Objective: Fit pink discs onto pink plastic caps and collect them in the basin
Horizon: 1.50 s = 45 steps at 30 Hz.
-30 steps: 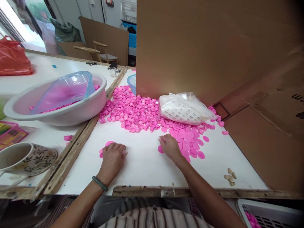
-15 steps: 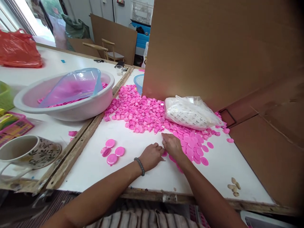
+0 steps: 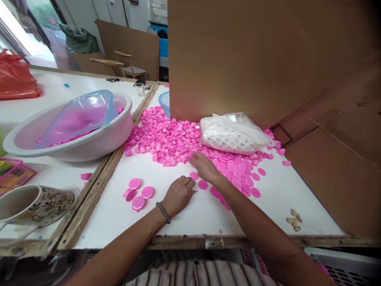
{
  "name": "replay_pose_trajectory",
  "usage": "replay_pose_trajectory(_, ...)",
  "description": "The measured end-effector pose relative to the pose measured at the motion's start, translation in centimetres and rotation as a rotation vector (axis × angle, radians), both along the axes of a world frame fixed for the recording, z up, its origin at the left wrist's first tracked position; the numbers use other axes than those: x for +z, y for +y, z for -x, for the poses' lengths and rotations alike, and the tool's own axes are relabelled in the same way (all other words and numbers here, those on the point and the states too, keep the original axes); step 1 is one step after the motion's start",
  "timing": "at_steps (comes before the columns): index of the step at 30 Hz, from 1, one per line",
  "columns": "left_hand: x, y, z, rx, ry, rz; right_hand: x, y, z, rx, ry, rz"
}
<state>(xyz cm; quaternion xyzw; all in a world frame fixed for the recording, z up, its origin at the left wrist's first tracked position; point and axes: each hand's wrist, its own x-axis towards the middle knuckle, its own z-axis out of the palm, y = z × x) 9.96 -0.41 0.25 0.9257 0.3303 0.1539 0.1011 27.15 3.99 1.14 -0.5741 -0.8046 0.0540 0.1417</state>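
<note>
My left hand (image 3: pixel 178 194) rests palm down on the white table (image 3: pixel 190 216), fingers curled, just left of a flat pink disc (image 3: pixel 203 184); whether it holds anything is hidden. My right hand (image 3: pixel 204 167) reaches over another disc to the near edge of the heap of small pink caps (image 3: pixel 165 139), fingers extended. A spread of flat pink discs (image 3: pixel 238 172) lies right of that hand. Several finished pink lids (image 3: pixel 137 193) sit grouped to the left of my left hand.
A clear bag of white parts (image 3: pixel 233 133) lies behind the discs against a tall cardboard wall (image 3: pixel 253 59). A white basin (image 3: pixel 98 139) with a blue scoop (image 3: pixel 80 115) stands left, a floral mug (image 3: pixel 32 202) nearer. Nutshells (image 3: pixel 293 222) lie near the front right edge.
My left hand left the lids at the left and moved right toward the middle. My right hand slid from the discs up and left to the cap heap.
</note>
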Motion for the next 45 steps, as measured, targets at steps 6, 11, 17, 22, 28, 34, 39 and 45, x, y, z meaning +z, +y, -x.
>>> replay_pose_trajectory(6, -0.6, 1.8, -1.4, -0.02, -0.055, 0.047, -1.0, 0.6, -0.2, -0.034, 0.092, 0.071)
replay_pose_trajectory(11, -1.2, 1.3, 0.7, 0.056, -0.123, 0.118, -0.8, -1.4, -0.5, 0.026, 0.235, 0.205)
replay_pose_trajectory(17, -1.3, -0.4, 3.3, 0.23, -0.312, 0.193, -0.1, -4.2, 0.2, -0.044, 0.213, 0.022)
replay_pose_trajectory(22, -1.8, -0.6, 3.0, 0.295, -0.343, 0.271, -0.5, -4.8, 1.1, -0.021, 0.103, 0.069)
replay_pose_trajectory(28, -2.3, -0.6, 3.0, 0.312, -0.386, 0.289, -1.5, -5.0, 0.7, -0.17, 0.322, 0.08)
replay_pose_trajectory(34, -2.5, -0.4, 2.8, 0.341, -0.355, 0.287, -0.5, -3.6, 0.0, -0.281, 0.344, 0.277)
replay_pose_trajectory(39, -2.6, -0.5, 2.8, 0.355, -0.403, 0.342, 0.4, -4.5, -0.7, -0.224, 0.264, 0.11)
replay_pose_trajectory(45, -2.8, -0.4, 2.8, 0.399, -0.417, 0.35, -0.1, -5.4, 0.6, 0.013, 0.037, 0.081)
